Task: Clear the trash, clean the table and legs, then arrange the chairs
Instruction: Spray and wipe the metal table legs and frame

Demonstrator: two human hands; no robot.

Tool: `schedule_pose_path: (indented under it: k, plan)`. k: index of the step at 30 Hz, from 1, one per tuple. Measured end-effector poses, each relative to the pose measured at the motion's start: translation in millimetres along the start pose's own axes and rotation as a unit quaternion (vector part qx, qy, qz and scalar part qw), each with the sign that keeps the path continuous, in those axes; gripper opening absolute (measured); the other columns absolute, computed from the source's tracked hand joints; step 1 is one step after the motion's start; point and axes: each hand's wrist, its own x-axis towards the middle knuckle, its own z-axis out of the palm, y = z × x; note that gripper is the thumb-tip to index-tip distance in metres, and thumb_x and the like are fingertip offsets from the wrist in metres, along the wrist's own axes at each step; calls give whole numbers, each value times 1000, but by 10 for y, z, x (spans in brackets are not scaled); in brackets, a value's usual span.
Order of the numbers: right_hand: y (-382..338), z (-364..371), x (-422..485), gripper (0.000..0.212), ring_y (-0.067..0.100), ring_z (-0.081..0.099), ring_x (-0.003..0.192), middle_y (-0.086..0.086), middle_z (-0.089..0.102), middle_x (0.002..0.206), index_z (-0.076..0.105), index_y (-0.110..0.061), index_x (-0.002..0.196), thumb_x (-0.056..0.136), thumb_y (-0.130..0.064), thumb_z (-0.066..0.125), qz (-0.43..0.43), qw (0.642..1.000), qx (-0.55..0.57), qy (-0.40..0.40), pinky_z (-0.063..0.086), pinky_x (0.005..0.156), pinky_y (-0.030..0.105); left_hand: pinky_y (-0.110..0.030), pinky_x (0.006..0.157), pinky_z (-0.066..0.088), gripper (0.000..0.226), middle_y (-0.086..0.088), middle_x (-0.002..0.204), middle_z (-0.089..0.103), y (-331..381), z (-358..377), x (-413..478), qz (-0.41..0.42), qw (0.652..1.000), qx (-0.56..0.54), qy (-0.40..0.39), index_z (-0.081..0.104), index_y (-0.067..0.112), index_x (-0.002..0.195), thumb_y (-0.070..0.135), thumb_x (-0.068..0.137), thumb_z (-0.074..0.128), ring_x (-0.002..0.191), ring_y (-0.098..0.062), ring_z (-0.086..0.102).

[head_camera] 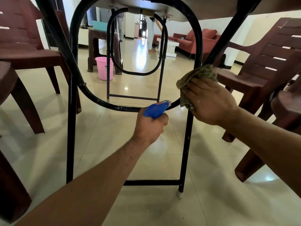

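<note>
You are low under the table (211, 12), facing its black leg frame (197, 46). Your right hand (210, 101) is closed around a bunched cloth (195, 75), pressing it against the right upright of the frame, where the curved bar meets it. Your left hand (149, 126) grips a blue sprayer (156, 108) (nozzle pointing at the curved bar, just beside the cloth). Brown chairs (260, 62) stand on both sides of the table. A pink bucket (105, 68) sits on the floor (114, 144) beyond the frame.
</note>
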Motion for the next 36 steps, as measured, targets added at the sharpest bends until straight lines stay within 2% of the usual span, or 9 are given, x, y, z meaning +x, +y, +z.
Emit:
schedule_pose_path:
  k: [2,4,8,15,19,23,26,30,36]
  plan:
    - [91,-127,72,51,39,36,141,24,51,143,51,4,137,102,-29,35,83,995,-25,52,16,122,47,-30,54,51,34,-14,74,59,22,-1,-9,0,1000,-13,-7,70,22,104,-5,87,60,66,-23,55]
    - [76,-234,147,48,40,32,142,24,50,143,53,5,133,101,-25,33,123,991,-55,15,18,121,50,-31,53,50,34,-13,74,59,36,-7,-4,-2,1000,-14,-8,70,21,103,-7,87,60,65,-23,54]
    - [-216,-257,280,57,36,35,139,16,50,141,54,-5,134,95,-34,25,38,976,-114,-182,18,120,49,-35,55,51,18,-13,71,60,29,-35,11,-12,1000,-1,6,71,12,88,-4,84,63,63,-22,57]
    - [-120,-422,397,56,39,29,144,19,46,147,59,-6,131,97,-41,31,139,960,-150,-189,12,123,51,-31,53,50,32,-15,75,58,38,-68,36,-8,1000,-9,-3,71,9,113,-5,85,62,63,-22,55]
    - [-348,-320,414,48,35,40,134,14,54,136,63,-10,123,97,-42,38,44,960,-100,-260,18,120,50,-26,54,50,24,-19,75,60,-25,16,-31,-32,999,24,-4,70,10,106,-3,87,62,58,-21,54]
    - [-231,-183,352,52,35,46,129,18,59,131,61,-3,125,95,-34,32,66,986,-65,-142,23,119,47,-31,54,50,9,-32,78,61,-22,42,-44,-27,999,44,6,65,-9,88,-1,86,63,57,-25,53]
    - [-231,139,21,60,35,13,152,19,25,161,26,-1,154,100,-26,28,84,995,40,-40,7,124,47,-34,55,47,11,-25,71,56,-28,68,-39,-23,998,53,4,64,-11,83,-1,85,63,56,-27,51]
    - [-592,446,-519,73,17,-24,146,-1,-9,165,-15,-29,152,102,-33,38,53,949,239,-199,-22,112,36,-35,55,42,16,-19,64,49,-40,72,-54,-22,998,66,-1,57,-14,78,0,80,62,54,-25,45]
    - [-673,744,-393,69,19,-10,153,2,5,167,16,-19,159,97,-37,40,150,940,307,-6,-1,124,50,-30,51,42,16,-32,70,51,-118,79,-52,-32,996,83,8,57,-15,79,0,80,63,53,-24,46]
